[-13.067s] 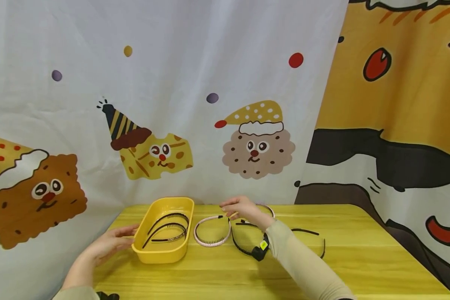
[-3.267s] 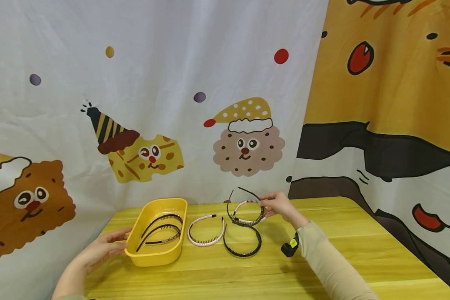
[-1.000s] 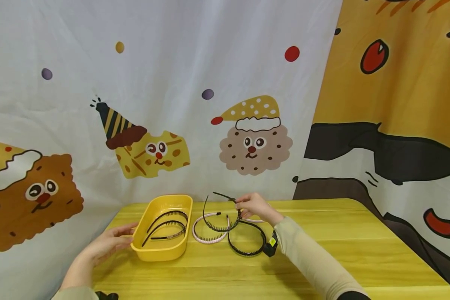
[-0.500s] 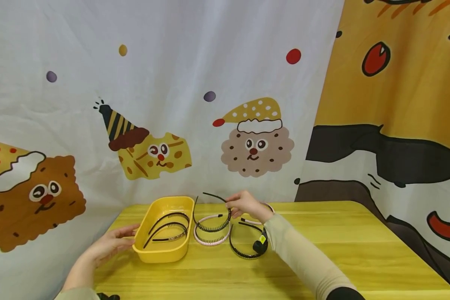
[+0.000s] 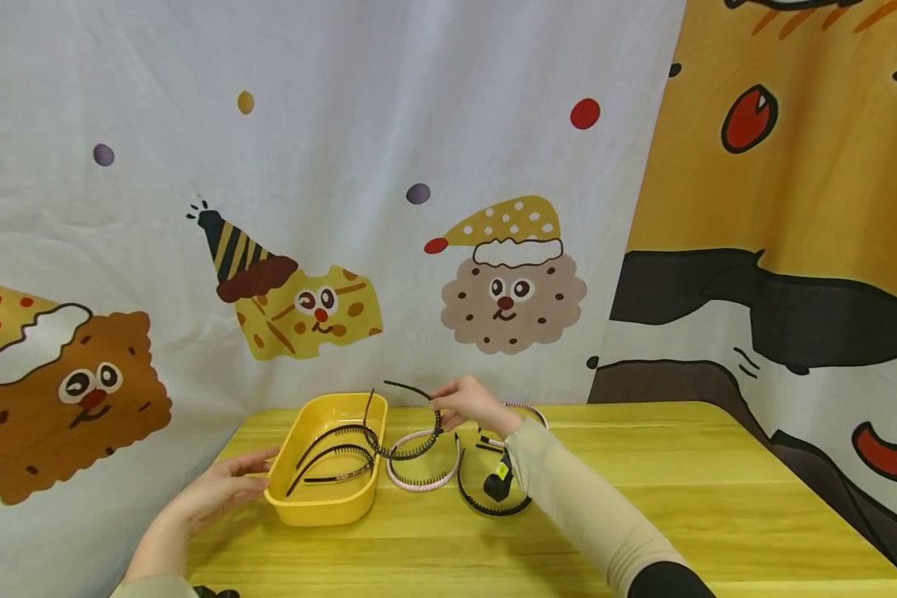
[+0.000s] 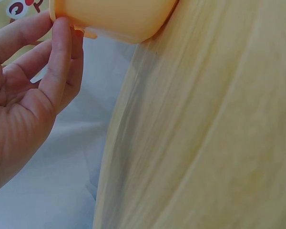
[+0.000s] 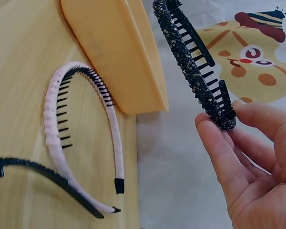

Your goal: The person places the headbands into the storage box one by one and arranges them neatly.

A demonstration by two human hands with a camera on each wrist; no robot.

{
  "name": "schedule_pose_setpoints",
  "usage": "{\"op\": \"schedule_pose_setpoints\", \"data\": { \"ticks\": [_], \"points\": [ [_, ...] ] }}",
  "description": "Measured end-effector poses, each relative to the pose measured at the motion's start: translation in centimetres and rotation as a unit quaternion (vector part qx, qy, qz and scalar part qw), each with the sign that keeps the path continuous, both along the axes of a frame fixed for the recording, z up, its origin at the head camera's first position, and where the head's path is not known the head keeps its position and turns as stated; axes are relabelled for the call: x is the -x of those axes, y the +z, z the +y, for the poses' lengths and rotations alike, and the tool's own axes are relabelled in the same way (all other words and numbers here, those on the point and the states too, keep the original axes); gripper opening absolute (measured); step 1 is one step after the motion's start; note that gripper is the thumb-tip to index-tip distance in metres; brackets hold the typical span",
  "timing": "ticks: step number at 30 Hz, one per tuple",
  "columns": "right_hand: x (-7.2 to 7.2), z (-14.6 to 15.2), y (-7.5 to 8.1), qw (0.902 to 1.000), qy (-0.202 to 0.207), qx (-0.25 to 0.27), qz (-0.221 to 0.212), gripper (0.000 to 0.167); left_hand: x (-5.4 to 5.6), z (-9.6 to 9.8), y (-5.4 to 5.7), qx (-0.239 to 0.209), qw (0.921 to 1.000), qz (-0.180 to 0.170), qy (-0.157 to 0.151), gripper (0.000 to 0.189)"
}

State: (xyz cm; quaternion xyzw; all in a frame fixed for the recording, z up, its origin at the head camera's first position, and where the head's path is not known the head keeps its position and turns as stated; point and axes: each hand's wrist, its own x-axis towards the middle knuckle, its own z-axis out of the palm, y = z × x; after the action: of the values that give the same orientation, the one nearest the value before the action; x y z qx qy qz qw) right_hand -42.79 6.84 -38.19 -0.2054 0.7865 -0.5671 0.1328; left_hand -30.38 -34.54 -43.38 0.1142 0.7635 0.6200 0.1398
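Note:
My right hand [image 5: 473,403] pinches a black toothed headband [image 5: 411,456] by one side, holding it up over the yellow basin's right rim. In the right wrist view its outer face glitters with dark sequins, and thumb and fingertips meet at its lower end. Two dark headbands [image 5: 341,448] lie inside the yellow basin [image 5: 321,513]. At the basin's left side my left hand [image 5: 213,492] pinches the rim; the left wrist view shows thumb and fingers at that edge. A pink headband [image 7: 51,112] with black teeth lies just right of the basin.
Another black headband [image 5: 486,509] rests on the wooden table [image 5: 643,507], partly hidden by the right wrist camera [image 5: 497,483]. Behind the right hand lies a second pink headband [image 5: 531,407]. A printed curtain [image 5: 389,100] hangs along the table's back edge.
Earliest, the right hand was empty and a black headband lay at the right. It then held that headband at the back and has carried it left to the basin. The left hand stayed there.

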Motion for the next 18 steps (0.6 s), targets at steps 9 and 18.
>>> {"op": "schedule_pose_setpoints", "data": {
  "ticks": [9,18],
  "points": [
    [-0.2,-1.7,0.2,0.9999,0.012,0.009,-0.005,0.032,-0.3,0.1,0.3,0.002,1.0000,0.003,0.005,0.067],
    [-0.6,-3.4,0.4,0.9998,0.012,0.009,-0.009,0.031,-0.3,0.2,0.3,0.004,1.0000,0.004,0.006,0.068]
  ]
}}
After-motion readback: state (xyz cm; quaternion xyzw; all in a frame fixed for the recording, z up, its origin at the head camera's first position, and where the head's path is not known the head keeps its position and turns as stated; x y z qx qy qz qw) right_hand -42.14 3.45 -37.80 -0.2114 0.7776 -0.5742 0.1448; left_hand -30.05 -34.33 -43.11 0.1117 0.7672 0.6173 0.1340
